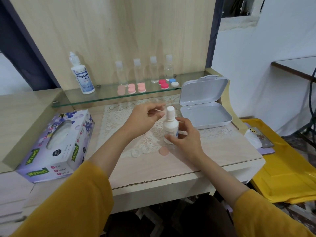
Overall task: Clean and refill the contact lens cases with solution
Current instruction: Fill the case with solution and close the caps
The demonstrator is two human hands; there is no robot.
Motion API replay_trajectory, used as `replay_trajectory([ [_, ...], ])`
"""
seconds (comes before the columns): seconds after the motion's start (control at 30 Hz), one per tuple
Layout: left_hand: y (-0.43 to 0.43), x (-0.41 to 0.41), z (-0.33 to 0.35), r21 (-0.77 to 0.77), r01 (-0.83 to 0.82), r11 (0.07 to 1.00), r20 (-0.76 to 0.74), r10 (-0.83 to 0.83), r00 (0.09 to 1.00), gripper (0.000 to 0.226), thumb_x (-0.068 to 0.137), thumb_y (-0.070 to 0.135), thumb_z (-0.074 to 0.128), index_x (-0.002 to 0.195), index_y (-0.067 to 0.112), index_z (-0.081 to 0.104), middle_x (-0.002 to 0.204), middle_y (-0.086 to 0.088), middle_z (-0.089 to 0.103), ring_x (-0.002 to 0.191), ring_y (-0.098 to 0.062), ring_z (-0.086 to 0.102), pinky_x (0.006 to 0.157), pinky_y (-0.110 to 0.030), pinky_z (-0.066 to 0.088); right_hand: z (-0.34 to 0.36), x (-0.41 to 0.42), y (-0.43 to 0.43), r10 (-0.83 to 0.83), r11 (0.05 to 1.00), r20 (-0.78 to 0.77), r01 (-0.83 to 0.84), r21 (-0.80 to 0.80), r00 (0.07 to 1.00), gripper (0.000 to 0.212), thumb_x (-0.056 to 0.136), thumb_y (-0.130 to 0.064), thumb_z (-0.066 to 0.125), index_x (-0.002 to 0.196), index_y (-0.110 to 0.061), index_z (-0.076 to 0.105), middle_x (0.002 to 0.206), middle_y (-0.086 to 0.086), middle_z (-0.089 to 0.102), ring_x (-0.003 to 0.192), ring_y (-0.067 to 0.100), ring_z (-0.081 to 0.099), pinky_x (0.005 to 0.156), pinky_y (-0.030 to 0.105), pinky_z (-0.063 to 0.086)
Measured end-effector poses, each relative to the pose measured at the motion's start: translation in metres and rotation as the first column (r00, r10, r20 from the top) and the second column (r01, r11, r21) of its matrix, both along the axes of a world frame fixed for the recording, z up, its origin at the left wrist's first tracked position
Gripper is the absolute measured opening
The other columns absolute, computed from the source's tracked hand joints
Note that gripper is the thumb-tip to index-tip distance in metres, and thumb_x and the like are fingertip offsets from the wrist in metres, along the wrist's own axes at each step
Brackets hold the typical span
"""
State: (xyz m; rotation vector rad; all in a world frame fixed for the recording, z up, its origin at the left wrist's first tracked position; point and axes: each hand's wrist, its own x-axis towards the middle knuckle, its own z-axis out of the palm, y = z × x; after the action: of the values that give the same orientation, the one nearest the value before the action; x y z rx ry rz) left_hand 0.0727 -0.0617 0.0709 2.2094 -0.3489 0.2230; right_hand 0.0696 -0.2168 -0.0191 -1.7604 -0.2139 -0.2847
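Head view: refill step appears in hand. Right grip [186,139] curls round bottle [170,129], held upright over the worktop [171,168]. Left grip [143,120] curls beside the cap [170,111]; whether it pinches anything cannot be told. Case [138,152] lies just below the bottle. Next move likely requires uncapping, then tilting over the wells.

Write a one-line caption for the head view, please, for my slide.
Right hand grips a white bottle, left hand close to its cap; an open lens case lies on the desk.

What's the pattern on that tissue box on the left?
Purple flowers on the pale lilac tissue box, with green labels; seen in the head view.
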Motion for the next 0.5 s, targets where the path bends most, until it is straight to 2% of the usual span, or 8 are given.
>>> replay_trajectory([
  [0.07, 0.019, -0.005, -0.011, 0.003, -0.077, 0.997, -0.012, 0.077, 0.997, 0.028, 0.089, 0.016, 0.059, 0.116, 0.02, 0.062, 0.105, 0.011, 0.063, 0.09, 0.005, 0.057, 0.079, -0.001, 0.041, 0.003, 0.002, 0.0, -0.012, 0.999, 0.011, 0.013, -0.034, 1.0, 0.054, 0.067, -0.014, 0.08, 0.114, -0.022, 0.053, 0.1, -0.006, 0.061, 0.085, 0.001, 0.058, 0.067, 0.01, 0.048],
  [0.13, 0.043, -0.013, -0.027, 0.038, -0.168, 0.985, -0.03, 0.169, 0.985, 0.025, 0.089, 0.016, 0.058, 0.114, 0.017, 0.064, 0.11, 0.005, 0.064, 0.094, -0.002, 0.057, 0.086, -0.009, 0.041, 0.006, 0.005, 0.002, -0.024, 0.996, 0.022, 0.026, -0.085, 0.999, 0.054, 0.068, -0.015, 0.08, 0.115, -0.018, 0.054, 0.099, -0.005, 0.061, 0.082, 0.004, 0.058, 0.066, 0.014, 0.048],
  [0.23, 0.078, -0.026, -0.057, 0.189, -0.3, 0.935, -0.026, 0.31, 0.95, 0.025, 0.09, 0.012, 0.055, 0.113, 0.011, 0.064, 0.121, -0.005, 0.06, 0.112, -0.017, 0.053, 0.099, -0.023, 0.036, 0.01, 0.013, 0.003, -0.064, 0.987, 0.053, 0.071, -0.146, 0.997, 0.054, 0.068, -0.015, 0.08, 0.115, -0.011, 0.055, 0.096, -0.003, 0.061, 0.082, 0.013, 0.057, 0.068, 0.02, 0.046],
  [0.3, 0.097, -0.034, -0.074, 0.285, -0.346, 0.894, -0.035, 0.371, 0.928, 0.028, 0.091, 0.008, 0.052, 0.117, 0.006, 0.062, 0.131, -0.01, 0.053, 0.123, -0.023, 0.045, 0.103, -0.022, 0.027, 0.013, 0.021, 0.005, -0.095, 0.984, 0.055, 0.102, -0.148, 0.994, 0.053, 0.069, -0.015, 0.079, 0.115, -0.009, 0.055, 0.097, -0.003, 0.059, 0.084, 0.014, 0.057, 0.069, 0.019, 0.044],
  [0.37, 0.108, -0.041, -0.086, 0.309, -0.358, 0.881, -0.059, 0.394, 0.917, 0.03, 0.091, 0.009, 0.051, 0.12, 0.005, 0.059, 0.136, -0.01, 0.048, 0.127, -0.023, 0.04, 0.103, -0.019, 0.022, 0.018, 0.032, 0.007, -0.134, 0.98, 0.04, 0.138, -0.145, 0.99, 0.052, 0.07, -0.015, 0.079, 0.116, -0.009, 0.054, 0.1, -0.001, 0.059, 0.085, 0.014, 0.056, 0.072, 0.019, 0.044],
  [0.5, 0.115, -0.049, -0.096, 0.261, -0.358, 0.897, -0.044, 0.381, 0.924, 0.03, 0.092, 0.009, 0.049, 0.12, 0.005, 0.06, 0.136, -0.009, 0.049, 0.127, -0.022, 0.041, 0.105, -0.021, 0.024, 0.022, 0.054, 0.014, -0.179, 0.971, 0.008, 0.178, -0.161, 0.984, 0.052, 0.072, -0.017, 0.077, 0.118, -0.009, 0.053, 0.107, 0.008, 0.062, 0.088, 0.021, 0.06, 0.082, 0.035, 0.051],
])
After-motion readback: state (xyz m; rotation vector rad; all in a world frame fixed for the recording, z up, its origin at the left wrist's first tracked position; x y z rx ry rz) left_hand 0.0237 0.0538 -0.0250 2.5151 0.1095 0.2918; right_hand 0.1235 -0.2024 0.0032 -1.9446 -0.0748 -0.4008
